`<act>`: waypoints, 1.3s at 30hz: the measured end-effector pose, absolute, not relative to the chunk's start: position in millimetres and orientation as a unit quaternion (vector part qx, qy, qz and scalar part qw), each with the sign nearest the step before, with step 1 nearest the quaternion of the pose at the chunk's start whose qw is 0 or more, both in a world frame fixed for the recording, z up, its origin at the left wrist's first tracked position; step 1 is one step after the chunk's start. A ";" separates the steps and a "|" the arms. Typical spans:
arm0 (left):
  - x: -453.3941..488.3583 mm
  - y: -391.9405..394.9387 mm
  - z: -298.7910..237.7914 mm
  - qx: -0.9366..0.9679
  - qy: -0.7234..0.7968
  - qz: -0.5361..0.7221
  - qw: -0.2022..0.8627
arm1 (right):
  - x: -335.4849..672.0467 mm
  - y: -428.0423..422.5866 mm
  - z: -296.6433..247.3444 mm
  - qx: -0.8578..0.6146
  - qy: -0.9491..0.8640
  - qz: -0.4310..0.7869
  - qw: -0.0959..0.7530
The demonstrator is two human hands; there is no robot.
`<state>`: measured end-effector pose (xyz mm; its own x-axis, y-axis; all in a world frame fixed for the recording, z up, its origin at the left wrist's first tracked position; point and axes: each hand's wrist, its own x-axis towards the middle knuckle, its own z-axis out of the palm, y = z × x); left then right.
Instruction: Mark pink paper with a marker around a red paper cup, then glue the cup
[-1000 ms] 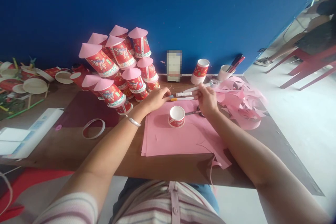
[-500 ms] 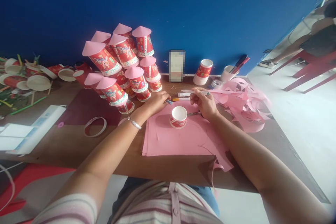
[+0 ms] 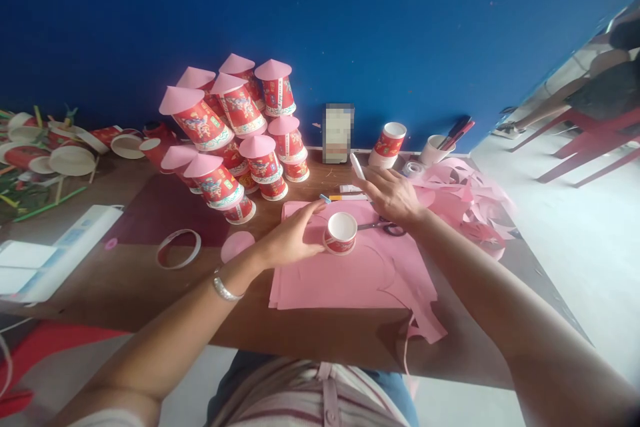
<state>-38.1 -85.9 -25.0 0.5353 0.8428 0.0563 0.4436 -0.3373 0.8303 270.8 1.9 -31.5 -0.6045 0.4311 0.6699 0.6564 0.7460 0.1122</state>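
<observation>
My left hand (image 3: 295, 237) is spread beside a short red-and-white paper cup piece (image 3: 341, 245), thumb at its left side; whether it touches I cannot tell. A small blue piece (image 3: 325, 199) lies by its index fingertip. My right hand (image 3: 395, 197) is closed on a white marker (image 3: 357, 165), which tilts up to the left. The cup piece rests on a stack of pink paper sheets (image 3: 325, 287) marked with curved lines. Scissors (image 3: 393, 228) lie on the sheets, below the right hand. A yellow-and-white pen (image 3: 345, 198) and a white tube (image 3: 349, 188) lie behind the cup piece.
Several red paper-cup lanterns with pink cone tops (image 3: 197, 117) stand at the back left. Pink paper scraps (image 3: 463, 197) heap at the right, near a pen cup (image 3: 434, 150), tape roll (image 3: 413, 169) and stacked cups (image 3: 389, 145). A cup ring (image 3: 179, 249) lies left.
My left hand has drawn back from the blue piece and opened toward the cup piece. My right hand has turned over and lifted the white marker's end upward.
</observation>
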 end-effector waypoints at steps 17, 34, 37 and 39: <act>-11.2 -74.6 -39.7 0.503 0.365 0.441 0.648 | 241.5 -49.3 -33.9 -0.374 -0.750 0.112 0.534; -7.7 -81.2 -32.9 0.391 0.260 0.452 0.758 | 215.8 -81.3 -47.1 -0.369 -0.809 0.178 0.422; -8.3 -80.6 -35.8 0.396 0.266 0.450 0.755 | 216.7 -81.6 -43.5 -0.369 -0.815 0.162 0.417; -8.8 -80.7 -38.9 0.386 0.292 0.461 0.744 | 219.1 -81.9 -39.9 -0.369 -0.811 0.132 0.434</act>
<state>-8.8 -80.7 -38.9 0.4059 0.9106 -0.0779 -0.4600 0.2772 0.8435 219.1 -81.9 -39.9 -0.3513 0.7133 0.6065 0.4833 0.6930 -0.5350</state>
